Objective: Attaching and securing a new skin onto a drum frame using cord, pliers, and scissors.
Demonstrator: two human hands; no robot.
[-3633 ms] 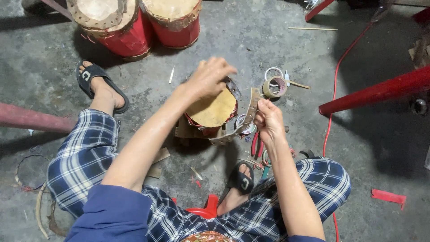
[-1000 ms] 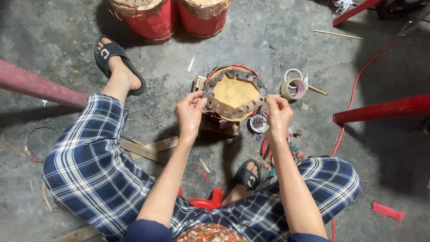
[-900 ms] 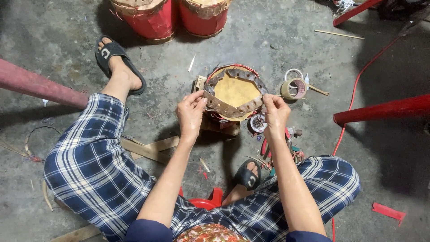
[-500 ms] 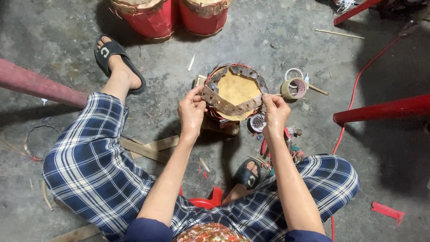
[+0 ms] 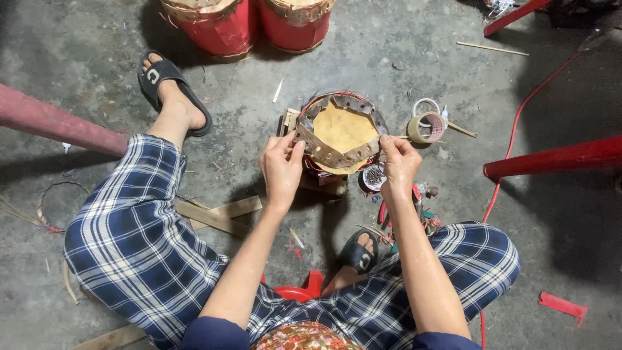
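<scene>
Head view | small drum (image 5: 341, 133) between hands | left hand (image 5: 282, 165), right hand (image 5: 400, 162) pinching its rim (opposite sides)

No packages, labels, signs or screens in view. Nearest to a marking: a white emblem on the strap of each black sandal, one on the left foot (image 5: 170, 87) at upper left on the concrete floor (image 5: 97, 45), one on the right foot (image 5: 360, 251) at lower centre. Both small, white on black; shape too small to tell
</scene>
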